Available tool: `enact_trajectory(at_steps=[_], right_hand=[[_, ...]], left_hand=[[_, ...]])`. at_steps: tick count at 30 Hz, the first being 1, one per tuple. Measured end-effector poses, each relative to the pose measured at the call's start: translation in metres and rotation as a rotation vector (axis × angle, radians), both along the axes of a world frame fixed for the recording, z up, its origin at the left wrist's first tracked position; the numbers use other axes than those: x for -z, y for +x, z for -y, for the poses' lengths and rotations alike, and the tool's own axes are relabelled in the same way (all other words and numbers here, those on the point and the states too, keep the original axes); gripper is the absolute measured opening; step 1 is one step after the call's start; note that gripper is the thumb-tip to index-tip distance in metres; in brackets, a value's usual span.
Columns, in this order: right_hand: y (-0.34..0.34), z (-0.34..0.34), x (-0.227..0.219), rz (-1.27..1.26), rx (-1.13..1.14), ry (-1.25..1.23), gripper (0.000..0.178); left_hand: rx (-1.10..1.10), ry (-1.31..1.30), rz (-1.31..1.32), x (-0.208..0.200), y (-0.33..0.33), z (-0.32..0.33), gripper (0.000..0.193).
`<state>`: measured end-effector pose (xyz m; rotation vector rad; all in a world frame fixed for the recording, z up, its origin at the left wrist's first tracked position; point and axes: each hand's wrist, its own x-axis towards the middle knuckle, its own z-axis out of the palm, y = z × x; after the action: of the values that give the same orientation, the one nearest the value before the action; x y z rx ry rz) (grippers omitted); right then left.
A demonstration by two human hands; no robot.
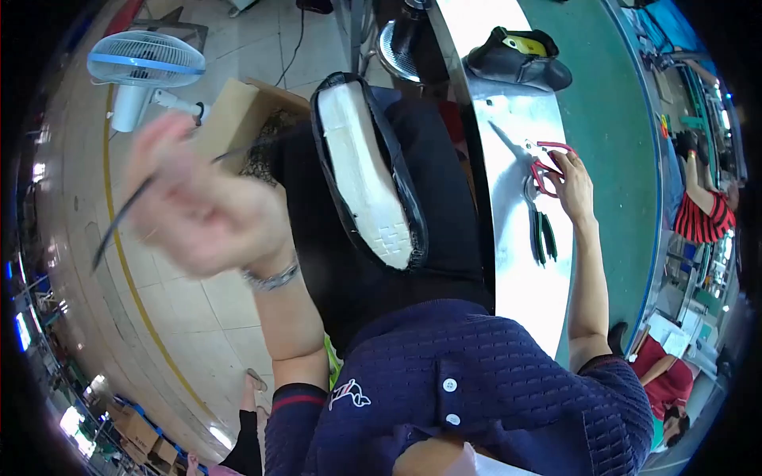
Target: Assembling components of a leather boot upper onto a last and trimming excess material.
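On my lap lies a black shoe upper (413, 210) with its sole side up, a pale insole (361, 170) showing inside the folded black edges. My left hand (210, 210), smeared by motion, is raised to the left of the shoe. A thin black strip (121, 219) runs through its fingers and sticks out on both sides. On the metal bench, my right hand (575, 189) has its fingers closed round the red handles of a pair of scissors (543, 168). Dark-handled pliers (542, 236) lie just nearer to me, beside that hand.
A black shoe (520, 63) stands on the metal bench (524, 297) at the far end. To the right runs a green surface (611, 206). An open cardboard box (230, 119) sits left of my legs, beyond it a fan (143, 67). Other people are at the right.
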<state>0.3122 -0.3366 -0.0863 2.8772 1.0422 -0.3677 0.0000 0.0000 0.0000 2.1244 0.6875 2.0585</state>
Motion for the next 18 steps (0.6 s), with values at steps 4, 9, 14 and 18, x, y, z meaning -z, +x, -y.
enact_trajectory(at_steps=[4, 9, 14, 18], right_hand=[[0.004, 0.007, 0.023, 0.206, -0.129, 0.172, 0.034], [-0.053, 0.004, 0.018, 0.035, 0.117, 0.439, 0.029], [-0.090, 0.036, 0.020, 0.062, 0.280, 0.398, 0.047], [-0.105, 0.045, 0.034, 0.106, 0.271, 0.320, 0.049]], left_hand=[[-0.217, 0.001, -0.214, -0.003, -0.031, -0.036, 0.020], [-0.462, -0.219, -0.964, 0.110, -0.107, -0.106, 0.048], [-0.024, -0.578, -0.660, 0.101, -0.045, -0.031, 0.065], [0.526, -0.104, -0.914, 0.061, 0.019, 0.035, 0.053]])
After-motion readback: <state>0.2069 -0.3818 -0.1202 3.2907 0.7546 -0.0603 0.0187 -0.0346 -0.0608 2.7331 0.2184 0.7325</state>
